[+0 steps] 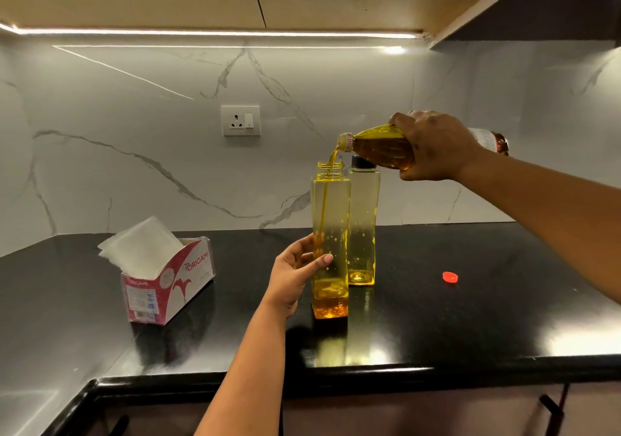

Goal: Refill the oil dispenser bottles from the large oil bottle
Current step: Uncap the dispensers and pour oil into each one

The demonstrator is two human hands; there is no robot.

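Note:
A tall square yellow dispenser bottle [331,220] stands uncapped on the black counter, with a little oil at its bottom. My left hand [295,276] grips its lower half. My right hand [433,148] holds the large oil bottle [379,144] tipped on its side above it. A thin stream of oil runs from its mouth into the dispenser's neck. A second dispenser bottle [363,223] with a black cap stands just behind, holding a little oil.
A red cap [450,277] lies on the counter [470,318] to the right. An open tissue box [168,281] sits at the left. A wall socket [240,120] is on the marble backsplash. The counter's front edge runs below the bottles.

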